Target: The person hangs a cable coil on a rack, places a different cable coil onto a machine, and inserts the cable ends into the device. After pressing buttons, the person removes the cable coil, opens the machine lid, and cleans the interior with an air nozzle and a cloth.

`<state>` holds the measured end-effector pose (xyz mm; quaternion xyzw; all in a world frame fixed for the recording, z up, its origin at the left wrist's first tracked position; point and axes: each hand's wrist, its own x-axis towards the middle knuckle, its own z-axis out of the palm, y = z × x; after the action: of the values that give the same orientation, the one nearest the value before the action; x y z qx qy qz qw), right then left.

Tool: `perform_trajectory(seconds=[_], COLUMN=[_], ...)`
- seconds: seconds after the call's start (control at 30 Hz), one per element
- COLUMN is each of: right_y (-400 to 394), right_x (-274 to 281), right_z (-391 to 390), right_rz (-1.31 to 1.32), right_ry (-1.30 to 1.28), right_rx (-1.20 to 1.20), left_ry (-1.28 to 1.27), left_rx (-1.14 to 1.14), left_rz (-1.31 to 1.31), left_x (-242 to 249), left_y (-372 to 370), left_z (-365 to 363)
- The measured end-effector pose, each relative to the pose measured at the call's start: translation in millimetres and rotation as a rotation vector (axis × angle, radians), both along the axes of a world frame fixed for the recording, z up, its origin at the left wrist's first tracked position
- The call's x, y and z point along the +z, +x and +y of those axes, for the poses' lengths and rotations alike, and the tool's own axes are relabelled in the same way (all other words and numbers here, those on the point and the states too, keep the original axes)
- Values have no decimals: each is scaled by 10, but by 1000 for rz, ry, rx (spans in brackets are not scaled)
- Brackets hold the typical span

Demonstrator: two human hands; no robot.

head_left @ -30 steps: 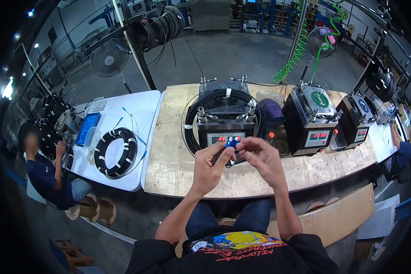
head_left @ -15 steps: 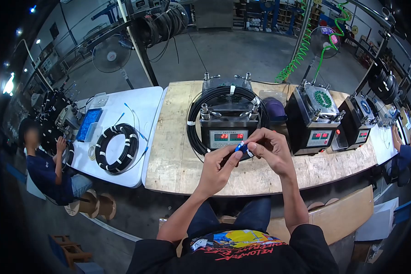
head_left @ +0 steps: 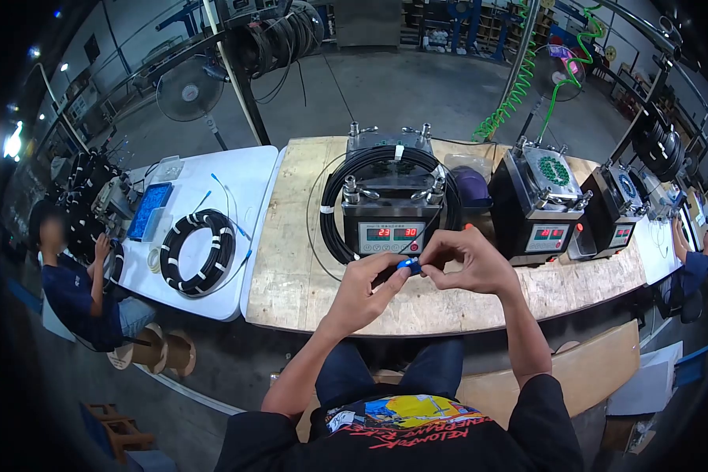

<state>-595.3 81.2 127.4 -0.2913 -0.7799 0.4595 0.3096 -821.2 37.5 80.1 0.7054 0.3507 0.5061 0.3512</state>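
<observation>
In front of the middle machine, my left hand (head_left: 363, 289) pinches a small blue connector (head_left: 407, 267) between thumb and fingertips. My right hand (head_left: 473, 266) has its thumb and forefinger closed at the connector's right end; the fingertips hide the exact contact. Behind my hands, a coil of black cable (head_left: 330, 212) with white ties lies around the middle machine (head_left: 391, 211). That machine is a metal box with clamp handles on top and a red display reading 23 and 30.
A wooden worktop (head_left: 291, 267) carries two more machines (head_left: 539, 208) (head_left: 617, 206) and a purple cap (head_left: 470, 187). On the white table (head_left: 248, 189) lie another tied cable coil (head_left: 173, 271) and a blue tray (head_left: 151, 211). Co-workers sit at left (head_left: 82, 291) and far right (head_left: 698, 259).
My right hand has turned and shifted slightly, its thumb now lower and its fingertips at the connector's right end. My left hand has moved slightly left and down, still pinching the connector.
</observation>
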Motion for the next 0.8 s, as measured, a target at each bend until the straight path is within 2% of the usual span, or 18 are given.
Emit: perform_trajectory(seconds=[0.1, 0.2, 0.3, 0.4, 0.47, 0.5, 0.53, 0.7, 0.8], right_y=[-56, -92, -117, -120, 50, 225, 352, 9, -68], right_x=[77, 69, -70, -46, -37, 8, 49, 130, 22], right_z=[-7, -3, 47, 56, 173, 287, 322, 104, 94], right_rz=[-68, -114, -5, -19, 110, 269, 262, 151, 71], right_ry=[148, 188, 220, 279, 357, 328, 293, 126, 304], right_rx=[1, -20, -4, 5, -95, -153, -310, -243, -130], left_ry=[-7, -5, -27, -38, -2, -58, -40, -11, -78], left_rx=[50, 91, 107, 163, 228, 274, 282, 142, 110], left_rz=[46, 43, 30, 41, 37, -52, -21, 69, -11], left_x=[-17, -51, -70, -77, -159, -148, -145, -40, -56], left_y=[7, 30, 45, 34, -44, -128, -218, -53, -23], left_z=[-11, -11, -18, -35, -24, -25, -24, -82, -37])
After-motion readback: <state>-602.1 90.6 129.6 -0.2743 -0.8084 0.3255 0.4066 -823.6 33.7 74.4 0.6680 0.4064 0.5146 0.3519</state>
